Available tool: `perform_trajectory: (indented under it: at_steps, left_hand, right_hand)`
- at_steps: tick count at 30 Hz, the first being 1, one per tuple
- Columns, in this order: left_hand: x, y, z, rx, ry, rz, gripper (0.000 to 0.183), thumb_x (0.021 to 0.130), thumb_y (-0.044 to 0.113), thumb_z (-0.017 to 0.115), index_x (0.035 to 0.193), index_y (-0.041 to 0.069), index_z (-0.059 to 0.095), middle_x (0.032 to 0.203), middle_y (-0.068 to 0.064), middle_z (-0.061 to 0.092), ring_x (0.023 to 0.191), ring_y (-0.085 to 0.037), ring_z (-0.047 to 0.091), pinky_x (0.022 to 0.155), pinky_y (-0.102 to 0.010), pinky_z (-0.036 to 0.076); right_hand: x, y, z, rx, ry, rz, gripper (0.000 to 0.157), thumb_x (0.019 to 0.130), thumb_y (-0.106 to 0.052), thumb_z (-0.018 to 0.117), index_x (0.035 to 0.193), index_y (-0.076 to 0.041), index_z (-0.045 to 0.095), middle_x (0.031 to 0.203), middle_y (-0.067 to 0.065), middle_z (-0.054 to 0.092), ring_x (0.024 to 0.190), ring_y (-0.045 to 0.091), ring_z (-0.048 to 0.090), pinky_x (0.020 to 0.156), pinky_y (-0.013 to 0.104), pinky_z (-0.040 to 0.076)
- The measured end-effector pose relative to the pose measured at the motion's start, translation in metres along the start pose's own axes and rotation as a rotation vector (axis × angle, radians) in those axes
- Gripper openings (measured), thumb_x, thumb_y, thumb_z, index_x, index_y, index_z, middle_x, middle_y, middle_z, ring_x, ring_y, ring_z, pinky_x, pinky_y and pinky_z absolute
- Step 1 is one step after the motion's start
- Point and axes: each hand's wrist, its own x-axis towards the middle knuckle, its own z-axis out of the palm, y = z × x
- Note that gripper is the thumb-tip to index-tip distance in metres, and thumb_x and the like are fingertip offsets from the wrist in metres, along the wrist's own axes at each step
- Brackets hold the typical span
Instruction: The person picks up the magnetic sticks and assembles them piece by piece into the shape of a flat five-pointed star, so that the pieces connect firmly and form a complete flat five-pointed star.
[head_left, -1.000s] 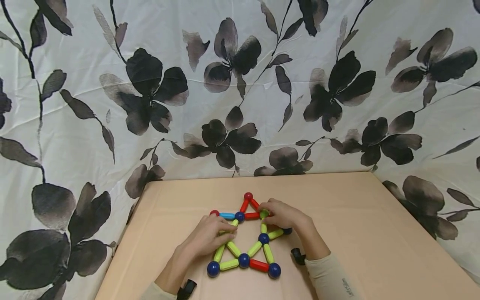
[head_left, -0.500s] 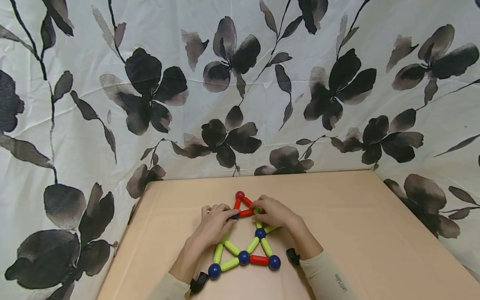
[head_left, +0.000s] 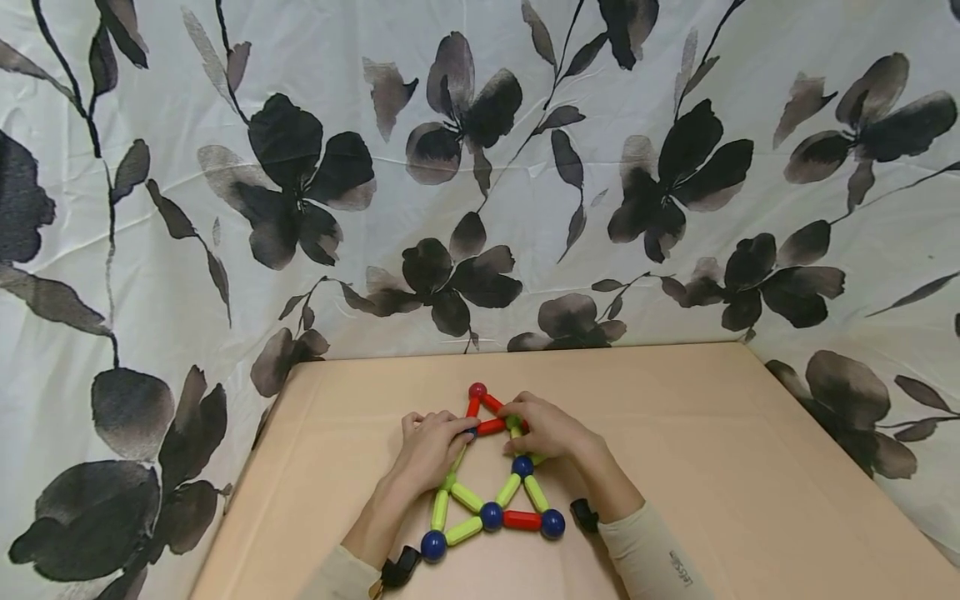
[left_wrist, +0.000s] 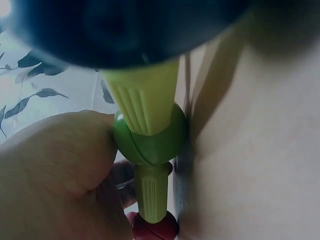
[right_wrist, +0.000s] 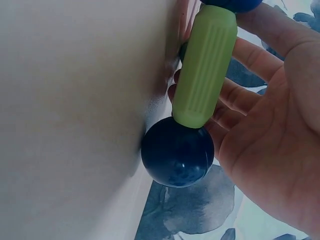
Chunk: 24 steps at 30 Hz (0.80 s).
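Observation:
A flat figure of magnetic rods and balls lies on the board. At its upper left joint, my left hand (head_left: 429, 450) pinches a blue ball (head_left: 472, 432), largely covered by the fingertips. My right hand (head_left: 553, 427) grips the green ball (head_left: 513, 422) at the upper right joint. Between these joints runs a red rod (head_left: 492, 427), and a red ball (head_left: 477, 390) tops the far triangle. The left wrist view has another green ball (left_wrist: 150, 142) beside the palm. In the right wrist view, a yellow-green rod (right_wrist: 206, 67) and a blue ball (right_wrist: 177, 152) stand near the palm.
The figure's near side has blue balls, including a middle ball (head_left: 491, 517), and a red rod (head_left: 522, 521). A tan board (head_left: 675, 417) lies beneath it. Floral cloth (head_left: 570, 250) hangs behind the board.
My left hand has moved up to the upper left blue ball, covering the light blue rod. The far red triangle has shifted left, with my right hand moving slightly left too.

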Motion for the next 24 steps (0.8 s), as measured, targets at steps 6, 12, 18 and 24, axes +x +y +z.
perform_trajectory:
  at_steps: [6, 12, 18, 24]
  left_hand:
    - [0.0013, -0.0001, 0.0014, 0.004, 0.015, -0.032, 0.028, 0.102, 0.032, 0.067, 0.128, 0.028, 0.075, 0.109, 0.005, 0.073, 0.096, -0.018, 0.06, 0.097, -0.052, 0.023]
    - [0.0023, 0.0004, 0.0031, 0.012, 0.024, -0.047, 0.027, 0.102, 0.03, 0.067, 0.128, 0.027, 0.075, 0.108, 0.003, 0.073, 0.096, -0.019, 0.062, 0.097, -0.053, 0.024]
    - [0.0028, 0.0, 0.0045, 0.013, 0.04, -0.057, 0.028, 0.103, 0.028, 0.066, 0.129, 0.028, 0.075, 0.107, 0.003, 0.073, 0.097, -0.019, 0.064, 0.097, -0.053, 0.025]
    - [0.0028, 0.0004, 0.0039, 0.009, 0.052, -0.055, 0.028, 0.102, 0.028, 0.067, 0.129, 0.028, 0.075, 0.108, 0.003, 0.074, 0.096, -0.019, 0.064, 0.097, -0.053, 0.024]
  right_hand:
    - [0.0008, 0.0015, 0.0005, 0.01, -0.003, -0.002, 0.051, 0.086, -0.026, 0.086, 0.132, -0.014, 0.07, 0.123, 0.007, 0.06, 0.105, 0.024, 0.058, 0.095, 0.046, 0.053]
    - [-0.0001, 0.0022, 0.0011, 0.019, -0.007, -0.001, 0.051, 0.086, -0.025, 0.086, 0.133, -0.014, 0.07, 0.125, 0.006, 0.06, 0.105, 0.023, 0.058, 0.096, 0.046, 0.053]
    - [-0.0014, 0.0029, 0.0011, 0.012, -0.016, 0.006, 0.052, 0.086, -0.025, 0.086, 0.135, -0.015, 0.069, 0.128, 0.004, 0.06, 0.107, 0.021, 0.058, 0.099, 0.046, 0.053]
    - [-0.0022, 0.0035, 0.0003, 0.017, -0.017, -0.002, 0.053, 0.086, -0.025, 0.086, 0.135, -0.015, 0.069, 0.128, 0.005, 0.06, 0.109, 0.022, 0.058, 0.101, 0.048, 0.052]
